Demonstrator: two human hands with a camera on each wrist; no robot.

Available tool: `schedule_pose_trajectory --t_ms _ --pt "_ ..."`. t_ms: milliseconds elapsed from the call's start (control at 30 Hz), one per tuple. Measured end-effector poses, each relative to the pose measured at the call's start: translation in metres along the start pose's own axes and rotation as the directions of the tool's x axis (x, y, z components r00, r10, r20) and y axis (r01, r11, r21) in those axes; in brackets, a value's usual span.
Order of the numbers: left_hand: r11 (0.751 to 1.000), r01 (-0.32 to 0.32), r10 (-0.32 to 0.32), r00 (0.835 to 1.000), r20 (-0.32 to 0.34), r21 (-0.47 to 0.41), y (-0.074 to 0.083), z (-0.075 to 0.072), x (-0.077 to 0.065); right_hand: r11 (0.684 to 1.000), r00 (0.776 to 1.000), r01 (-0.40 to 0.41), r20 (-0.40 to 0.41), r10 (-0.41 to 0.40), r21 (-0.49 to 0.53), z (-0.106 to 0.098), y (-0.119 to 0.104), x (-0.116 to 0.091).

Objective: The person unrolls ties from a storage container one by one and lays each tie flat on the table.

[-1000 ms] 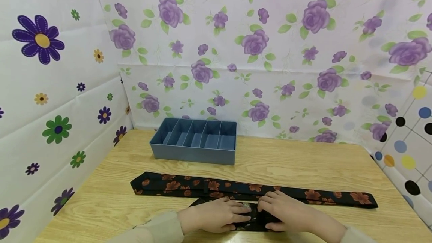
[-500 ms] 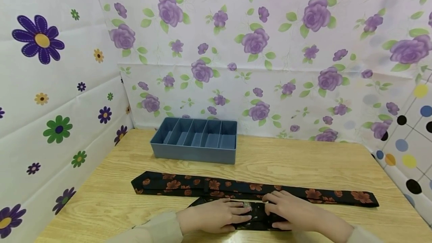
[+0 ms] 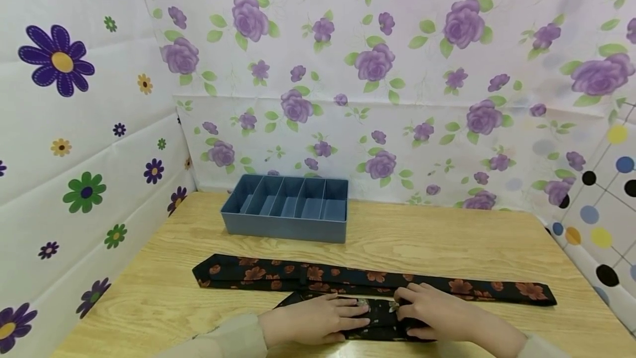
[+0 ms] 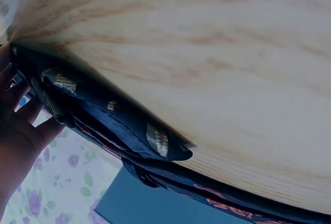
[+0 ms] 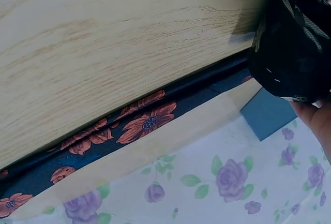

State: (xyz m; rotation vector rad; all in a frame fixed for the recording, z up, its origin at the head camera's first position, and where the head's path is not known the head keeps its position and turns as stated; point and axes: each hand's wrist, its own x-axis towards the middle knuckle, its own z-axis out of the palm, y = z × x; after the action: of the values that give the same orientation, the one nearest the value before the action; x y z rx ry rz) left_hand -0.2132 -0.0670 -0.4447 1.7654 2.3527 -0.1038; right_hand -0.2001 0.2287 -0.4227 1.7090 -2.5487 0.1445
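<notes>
A black necktie (image 3: 381,316) with small pale motifs lies crosswise near the front of the table, partly covered by both hands. My left hand (image 3: 318,319) rests on it with fingers stretched flat; in the left wrist view the tie's pointed tip (image 4: 160,141) sticks out past that hand (image 4: 20,125). At the other end my right hand (image 3: 439,314) grips the tie, fingers curled over its doubled-over part. The right wrist view shows this as a thick rounded fold (image 5: 289,48) above the fingers. Just behind, a second black necktie (image 3: 253,272) with rust-coloured flowers lies stretched out full length.
A blue-grey tray (image 3: 285,226) with several narrow compartments stands at the back of the wooden table (image 3: 447,236). Flower-printed sheets (image 3: 308,43) hang behind and on the left; a dotted one (image 3: 603,209) hangs at right.
My right hand has slid slightly to the right along the black tie, and more of the tie shows between the hands. The left hand, flowered tie and tray stay in place.
</notes>
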Motion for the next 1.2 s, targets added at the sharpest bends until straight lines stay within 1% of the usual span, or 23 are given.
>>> schedule_pose_trajectory --t_ms 200,367,467,733,867,1000,1200 --pt "1.000 0.010 -0.010 1.000 0.002 -0.006 0.002 -0.002 -0.001 1.000 1.000 -0.019 0.013 0.019 0.004 0.001 0.002 -0.003" --pt "1.000 0.013 -0.013 1.000 0.006 -0.011 0.002 -0.003 -0.001 0.998 0.997 -0.065 0.046 0.065 -0.004 0.000 0.003 -0.005" --pt "1.000 0.014 -0.014 1.000 0.009 -0.018 0.002 -0.004 0.000 0.997 0.995 -0.079 0.057 0.079 -0.001 -0.002 0.004 -0.006" --pt "0.999 0.010 -0.010 1.000 0.002 -0.034 0.001 -0.004 -0.003 0.998 0.997 -0.064 0.045 0.063 0.000 -0.005 0.006 -0.009" --pt "0.999 0.018 -0.019 1.000 -0.017 -0.046 0.001 -0.006 -0.007 0.998 0.997 -0.066 0.043 0.066 0.010 -0.006 0.007 -0.010" --pt "0.999 0.024 -0.026 0.999 -0.039 -0.039 0.000 -0.010 -0.008 0.998 0.997 -0.063 0.041 0.063 -0.001 -0.006 0.007 -0.009" --pt "0.998 0.019 -0.021 0.999 -0.035 -0.063 0.000 -0.013 -0.011 0.998 0.997 -0.058 0.042 0.057 0.005 -0.004 0.006 -0.006"
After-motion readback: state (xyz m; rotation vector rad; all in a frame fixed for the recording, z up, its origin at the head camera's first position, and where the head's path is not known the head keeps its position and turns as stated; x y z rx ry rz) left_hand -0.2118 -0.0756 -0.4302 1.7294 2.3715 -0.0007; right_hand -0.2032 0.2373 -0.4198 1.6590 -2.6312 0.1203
